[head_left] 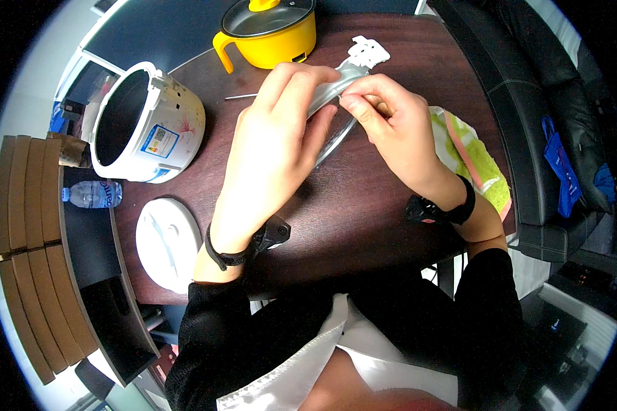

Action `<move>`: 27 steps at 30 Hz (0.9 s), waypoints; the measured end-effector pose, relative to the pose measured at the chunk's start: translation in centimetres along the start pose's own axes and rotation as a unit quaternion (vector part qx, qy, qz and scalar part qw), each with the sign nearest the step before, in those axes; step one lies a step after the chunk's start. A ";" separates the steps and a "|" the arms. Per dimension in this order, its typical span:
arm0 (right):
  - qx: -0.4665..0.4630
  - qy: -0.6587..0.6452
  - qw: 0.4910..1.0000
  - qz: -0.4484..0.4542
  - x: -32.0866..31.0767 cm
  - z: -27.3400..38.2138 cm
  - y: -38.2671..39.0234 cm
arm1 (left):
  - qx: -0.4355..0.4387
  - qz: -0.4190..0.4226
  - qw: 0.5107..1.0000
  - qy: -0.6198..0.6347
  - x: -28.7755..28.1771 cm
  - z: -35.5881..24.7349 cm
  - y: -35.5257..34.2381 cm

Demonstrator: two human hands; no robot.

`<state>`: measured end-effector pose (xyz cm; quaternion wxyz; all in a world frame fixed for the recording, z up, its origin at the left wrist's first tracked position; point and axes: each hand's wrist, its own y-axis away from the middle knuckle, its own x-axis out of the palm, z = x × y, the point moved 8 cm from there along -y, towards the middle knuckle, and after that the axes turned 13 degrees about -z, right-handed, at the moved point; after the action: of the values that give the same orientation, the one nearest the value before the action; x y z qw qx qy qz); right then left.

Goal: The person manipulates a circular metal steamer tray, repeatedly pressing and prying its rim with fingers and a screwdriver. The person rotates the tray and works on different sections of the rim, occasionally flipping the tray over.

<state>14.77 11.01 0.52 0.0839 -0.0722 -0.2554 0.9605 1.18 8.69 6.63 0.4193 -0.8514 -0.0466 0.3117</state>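
Over the middle of the table I hold a shiny grey, see-through round lid part (331, 144), tilted almost edge-on, with a white plastic hinge bracket (369, 52) at its far end. My left hand (271, 140) grips its left side between thumb and fingers. My right hand (391, 120) is closed in a pinch at the part's near rim, the thumb against the index finger; anything between these fingertips is too small to make out. A thin metal rod (240, 96) sticks out leftward from behind my left hand, its other end hidden.
A white rice cooker body (178, 130) stands open at the left, a white round lid (164, 243) nearer me. Behind is a yellow pot (281, 42) with a glass lid. A green patterned cloth (469, 154) lies right; a water bottle (97, 194) and cardboard boxes (38, 253) are far left.
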 end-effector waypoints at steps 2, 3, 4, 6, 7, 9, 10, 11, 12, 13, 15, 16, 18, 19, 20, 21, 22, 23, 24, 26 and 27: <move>-0.013 0.025 1.000 -0.004 -0.1 0.1 0.0 | 0.002 0.002 1.000 0.003 0.0 -0.1 0.0; -0.024 0.025 0.999 -0.008 -0.1 0.3 0.0 | 0.002 0.002 1.000 0.006 0.1 -0.1 0.0; -0.036 0.026 0.999 -0.013 -0.1 0.4 -0.1 | 0.002 0.002 1.000 0.008 0.0 0.0 0.0; -0.055 0.035 0.998 -0.019 -0.2 0.6 -0.2 | 0.025 0.008 1.000 0.002 0.1 -0.2 0.1; -0.061 0.045 0.997 -0.021 -0.4 0.5 -0.3 | 0.037 0.011 0.999 -0.001 0.1 -0.2 0.1; -0.075 0.074 0.994 -0.018 -0.5 0.7 -0.3 | 0.036 0.012 0.999 -0.002 0.1 -0.3 0.1; -0.083 0.092 0.992 -0.014 -0.5 1.0 -0.2 | 0.035 0.013 0.999 -0.002 0.1 -0.2 0.1; -0.090 0.111 0.990 -0.009 -0.5 1.2 -0.2 | 0.034 0.012 0.999 -0.002 0.1 -0.2 0.1; -0.107 0.104 0.989 -0.019 -0.5 1.4 -0.2 | 0.033 0.011 0.999 -0.002 0.1 -0.2 0.1; -0.123 0.097 0.987 -0.028 -0.5 1.4 -0.2 | 0.032 0.010 0.999 -0.002 0.2 -0.2 0.1; -0.132 0.094 0.986 -0.038 -0.6 1.5 -0.1 | 0.023 0.005 1.000 0.001 0.3 -0.1 0.3; -0.126 0.097 0.987 -0.038 -0.6 1.6 0.0 | 0.018 0.003 1.000 0.002 0.3 -0.1 0.3; -0.118 0.097 0.988 -0.036 -0.6 1.6 0.1 | 0.020 -0.013 1.000 -0.008 0.3 -0.3 0.3; -0.117 0.094 0.988 -0.034 -0.6 1.6 0.0 | 0.020 -0.021 0.999 -0.013 0.2 -0.4 0.3; -0.116 0.091 0.989 -0.032 -0.6 1.6 0.0 | 0.015 -0.018 1.000 -0.012 0.3 -0.3 0.4; -0.112 0.096 0.989 -0.029 -0.6 1.6 0.0 | 0.010 -0.015 1.000 -0.011 0.4 -0.1 0.5; -0.108 0.099 0.989 -0.025 -0.6 1.7 0.1 | 0.004 -0.012 1.000 -0.011 0.4 0.0 0.7; -0.104 0.102 0.989 -0.021 -0.6 1.7 0.1 | -0.003 -0.014 1.000 -0.012 0.4 0.0 0.8; -0.117 0.103 0.987 -0.026 -0.6 2.0 0.1 | -0.010 -0.016 1.000 -0.013 0.5 -0.1 0.9; -0.144 0.108 0.983 -0.037 -0.6 2.5 0.3 | -0.026 -0.011 1.000 -0.010 0.6 -0.2 1.0; -0.154 0.120 0.980 -0.035 -0.6 2.7 0.3 | -0.036 -0.005 0.999 -0.008 0.6 -0.3 1.0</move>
<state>14.85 9.31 2.72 0.1358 -0.1899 -0.3909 0.8903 1.67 8.04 5.74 0.3893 -0.8631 -0.0656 0.3148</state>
